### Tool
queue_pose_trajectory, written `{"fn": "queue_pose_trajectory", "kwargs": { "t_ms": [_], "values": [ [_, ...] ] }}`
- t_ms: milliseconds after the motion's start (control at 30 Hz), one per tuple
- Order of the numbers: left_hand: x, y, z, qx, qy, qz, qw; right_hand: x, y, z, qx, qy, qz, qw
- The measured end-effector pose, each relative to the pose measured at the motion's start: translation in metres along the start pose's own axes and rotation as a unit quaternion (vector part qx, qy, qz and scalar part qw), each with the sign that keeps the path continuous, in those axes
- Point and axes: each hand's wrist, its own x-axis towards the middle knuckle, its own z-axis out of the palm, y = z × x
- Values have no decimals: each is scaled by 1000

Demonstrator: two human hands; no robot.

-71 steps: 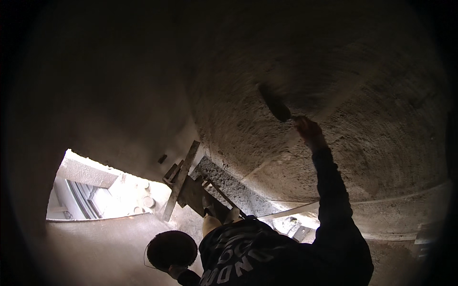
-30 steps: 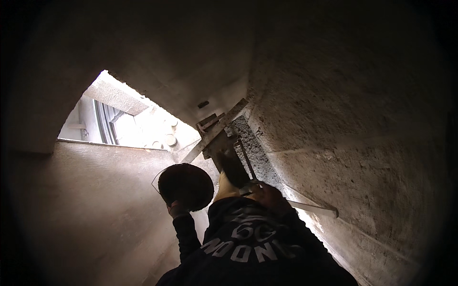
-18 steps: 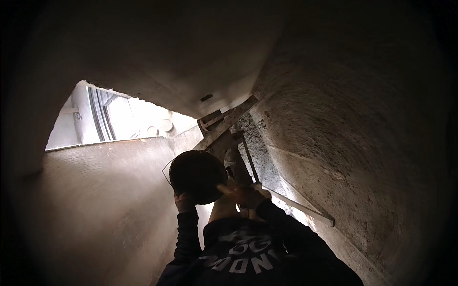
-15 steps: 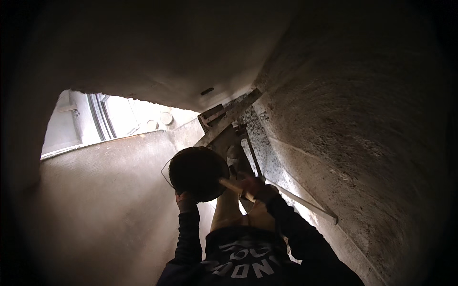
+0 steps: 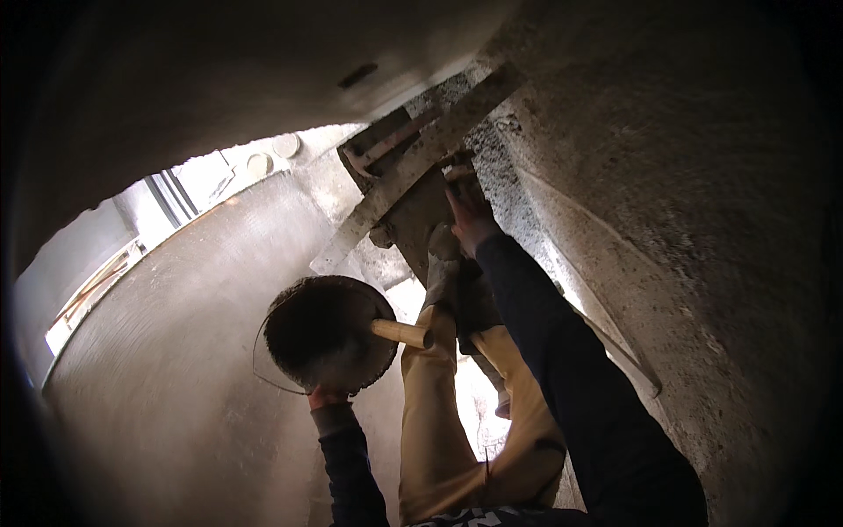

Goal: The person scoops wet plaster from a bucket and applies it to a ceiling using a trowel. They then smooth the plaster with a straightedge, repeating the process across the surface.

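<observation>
A dark round bucket [image 5: 303, 338] with a thin wire handle hangs tilted at the lower left. My left hand [image 5: 329, 397] grips its near edge from below. Out of the bucket sticks a thick wooden handle [image 5: 402, 333]; whatever it belongs to is hidden inside. Stretched far forward, my right hand [image 5: 470, 211] bends its fingers around a small thing beside the planks, too dark to make out. A long pale plank [image 5: 421, 158] crosses just beyond that hand, over a flat board [image 5: 413, 220].
My legs [image 5: 435, 413] in tan trousers stand below. A smooth plastered wall [image 5: 193, 299] runs along the left, with a bright opening above it. At right rises a rough wall [image 5: 650, 228]. A thin bar [image 5: 628, 360] leans at its foot.
My right hand has let go of the wooden handle and reached forward to the planks. The bucket has moved left and slightly down in view, the handle left standing in it.
</observation>
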Motion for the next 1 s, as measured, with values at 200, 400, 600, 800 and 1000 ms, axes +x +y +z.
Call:
{"fn": "queue_pose_trajectory", "kwargs": {
  "t_ms": [200, 400, 600, 800, 1000],
  "values": [
    [-16, -6, -37, 54, 116, -9, 992, 150, -10, 78, -188, 103, -99, 972],
    [-10, -31, -23, 220, 235, 63, 945, 201, 0, 99, -312, 101, -168, 930],
    [-8, -28, -5, 183, 198, 58, 961, 171, 15, 78, -333, 53, -234, 912],
    [11, -26, -9, -5, 28, 64, 998, 31, 49, 68, -116, 114, -170, 972],
    [26, -11, 43, 57, -99, 22, 993, -122, 97, 30, -25, 46, -8, 999]
  ]
}}
